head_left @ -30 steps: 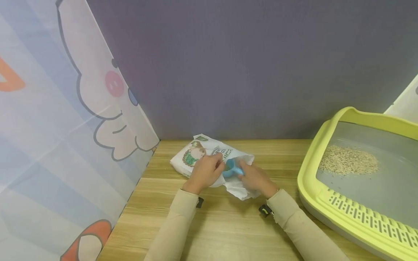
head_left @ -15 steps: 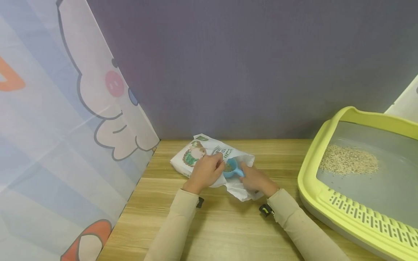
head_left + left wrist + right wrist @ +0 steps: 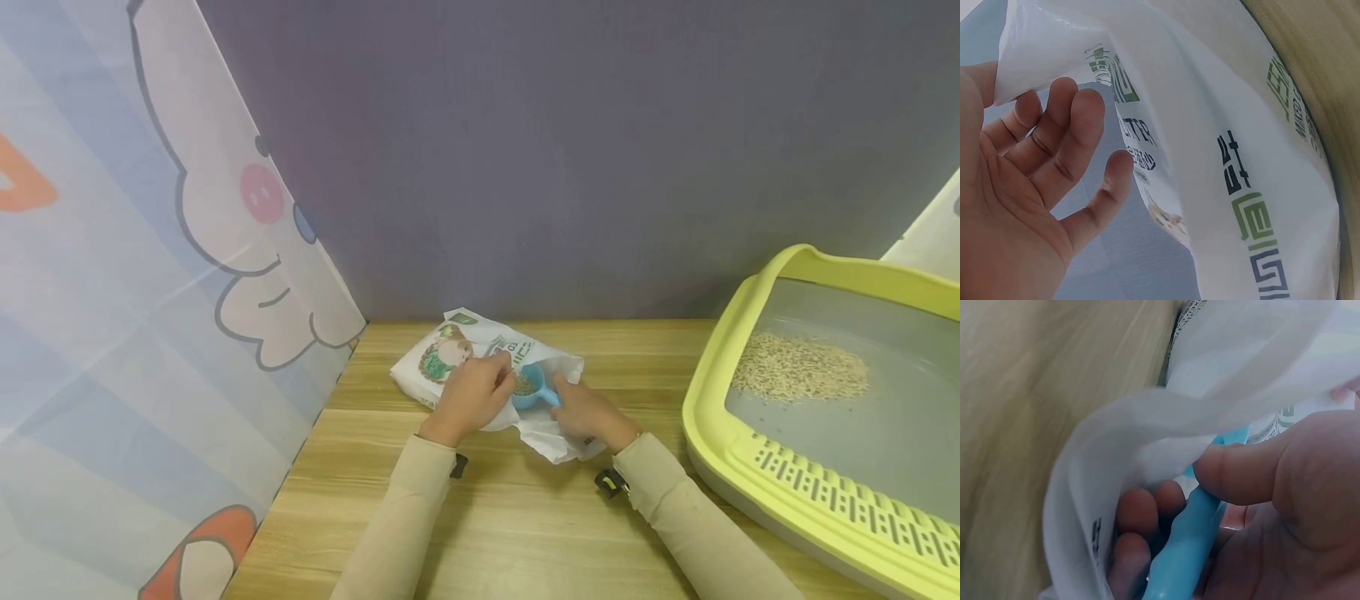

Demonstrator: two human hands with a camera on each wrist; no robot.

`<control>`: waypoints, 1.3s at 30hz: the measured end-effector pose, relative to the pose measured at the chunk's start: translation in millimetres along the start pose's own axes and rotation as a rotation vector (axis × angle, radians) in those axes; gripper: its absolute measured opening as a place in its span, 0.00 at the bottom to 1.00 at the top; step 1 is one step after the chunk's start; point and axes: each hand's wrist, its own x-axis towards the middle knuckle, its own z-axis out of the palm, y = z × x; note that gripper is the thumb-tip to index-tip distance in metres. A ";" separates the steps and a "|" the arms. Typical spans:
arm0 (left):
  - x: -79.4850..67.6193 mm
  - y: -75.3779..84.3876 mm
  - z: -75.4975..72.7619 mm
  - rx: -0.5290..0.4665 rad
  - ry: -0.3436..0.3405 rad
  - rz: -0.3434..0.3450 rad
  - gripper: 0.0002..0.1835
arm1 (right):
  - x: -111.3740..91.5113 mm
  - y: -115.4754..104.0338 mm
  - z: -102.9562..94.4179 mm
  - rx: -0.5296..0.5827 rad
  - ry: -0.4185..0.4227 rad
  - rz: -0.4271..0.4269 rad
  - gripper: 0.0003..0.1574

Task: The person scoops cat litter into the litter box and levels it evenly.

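Observation:
A white printed bag of litter (image 3: 480, 329) lies on its side on the wooden table, its mouth towards my right hand. My left hand (image 3: 476, 392) pinches the edge of that mouth between thumb and forefinger, the other fingers loosely bent, as the left wrist view shows beside the bag's lettered side (image 3: 1241, 162). Inside the opening, my right hand (image 3: 588, 410) grips a light blue scoop (image 3: 542, 395) by its handle. Brownish pellets (image 3: 523, 386) show in the scoop's bowl. In the right wrist view, thumb and fingers wrap the blue handle (image 3: 1185, 544), with white bag film around them.
To the right stands a large litter box with a yellow rim (image 3: 705, 408) and grey base. A heap of tan pellets (image 3: 798, 368) lies on its floor. A dark grey panel (image 3: 525, 167) rises behind the wooden table (image 3: 525, 533); a cartoon-printed sheet (image 3: 150, 333) borders the left.
The scoop has turned slightly in the bag's mouth, and the pellets in its bowl show more clearly. My left hand has kept its hold on the bag's edge.

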 end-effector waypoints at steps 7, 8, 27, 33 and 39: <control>-0.3 1.3 -1.1 -0.007 -0.001 0.001 0.13 | 1.7 1.6 1.3 -0.009 0.004 0.015 0.12; -0.2 1.4 -1.0 -0.005 -0.001 0.001 0.13 | 1.8 1.7 1.5 -0.013 0.004 0.016 0.12; -0.9 2.0 -1.6 -0.002 -0.016 -0.005 0.14 | -4.5 -4.9 -0.9 -0.060 -0.022 0.004 0.20; -0.9 3.6 -3.5 -0.011 -0.017 -0.008 0.13 | -9.9 -8.4 -11.9 -0.087 -0.030 -0.002 0.27; -1.1 2.6 -3.2 -0.014 -0.009 -0.001 0.13 | -19.2 -11.8 -30.9 -0.110 -0.053 -0.035 0.14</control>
